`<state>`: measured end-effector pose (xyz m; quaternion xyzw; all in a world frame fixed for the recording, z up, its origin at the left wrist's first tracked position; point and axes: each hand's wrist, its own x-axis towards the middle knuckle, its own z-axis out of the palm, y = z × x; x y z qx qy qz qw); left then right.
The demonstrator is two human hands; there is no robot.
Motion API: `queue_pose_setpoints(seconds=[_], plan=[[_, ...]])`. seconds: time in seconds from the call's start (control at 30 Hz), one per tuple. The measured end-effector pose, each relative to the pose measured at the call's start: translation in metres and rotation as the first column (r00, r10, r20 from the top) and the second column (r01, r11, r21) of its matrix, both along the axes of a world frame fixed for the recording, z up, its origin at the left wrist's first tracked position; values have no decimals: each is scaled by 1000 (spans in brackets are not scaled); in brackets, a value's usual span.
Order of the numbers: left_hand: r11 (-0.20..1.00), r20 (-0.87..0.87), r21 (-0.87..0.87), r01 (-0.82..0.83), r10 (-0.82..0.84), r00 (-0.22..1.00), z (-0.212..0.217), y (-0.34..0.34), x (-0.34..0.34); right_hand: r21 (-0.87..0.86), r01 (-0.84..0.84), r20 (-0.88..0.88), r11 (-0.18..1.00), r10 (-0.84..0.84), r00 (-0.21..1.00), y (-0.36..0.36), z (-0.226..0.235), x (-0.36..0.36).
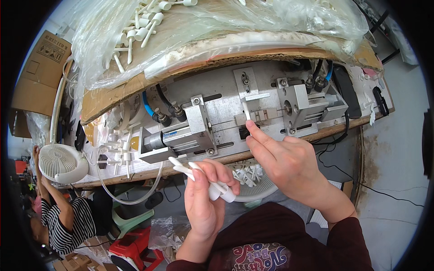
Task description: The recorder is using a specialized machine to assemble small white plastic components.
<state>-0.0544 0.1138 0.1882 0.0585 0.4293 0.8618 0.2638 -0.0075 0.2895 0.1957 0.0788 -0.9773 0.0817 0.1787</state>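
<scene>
1. A small white tube (246,110) stood nearly upright on the metal jig (253,115), pinched at its lower end by the fingertips (251,125) of the right hand (285,165).
2. The right hand reached forward over the bench edge, thumb and forefinger closed on the tube, the other fingers curled loosely beneath.
3. The left hand (205,198) was clenched around a bundle of white plastic parts (199,177), their stems sticking out to the upper left and their wider ends showing by the fingers.
4. That hand hung in front of the bench, below the pneumatic cylinder (174,139), and well apart from the jig.
5. Just right of the tube sat a grey metal block (296,108) with bolts, close against the jig's track; a bracket (246,83) rose directly behind the tube.
6. Between the two hands, under the bench edge, a white basket (253,183) held more white parts.
7. Blue and black hoses (153,106) ran to fittings left of the cylinder.
8. A clear plastic bag (217,22) full of white parts lay over cardboard at the back, overhanging the machine.
9. A small white fan (61,163) stood at the bench's left end, with loose parts (115,151) beside it.
10. A person in a striped shirt (68,221) sat at the lower left.
</scene>
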Motion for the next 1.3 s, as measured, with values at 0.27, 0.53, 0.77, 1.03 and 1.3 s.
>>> queue_pose_setpoints(seconds=[0.27,0.53,0.77,1.03,1.3], plan=[[993,-27,5,-118,118,993,-1,7,0,-332,-252,-174,909,204,963,-2,9,7],[955,-182,-288,-74,21,983,-7,15,2,-466,-247,-190,849,177,966,1,4,22],[988,-182,-156,22,-51,982,-17,2,2,-11,-32,-87,999,31,996,5,-6,2],[994,-41,-68,88,-91,995,-7,0,-4,-28,8,27,1000,-8,1000,1,8,-3],[933,-39,-305,192,-213,976,1,4,4,-320,-314,-139,894,283,949,-10,16,13]])
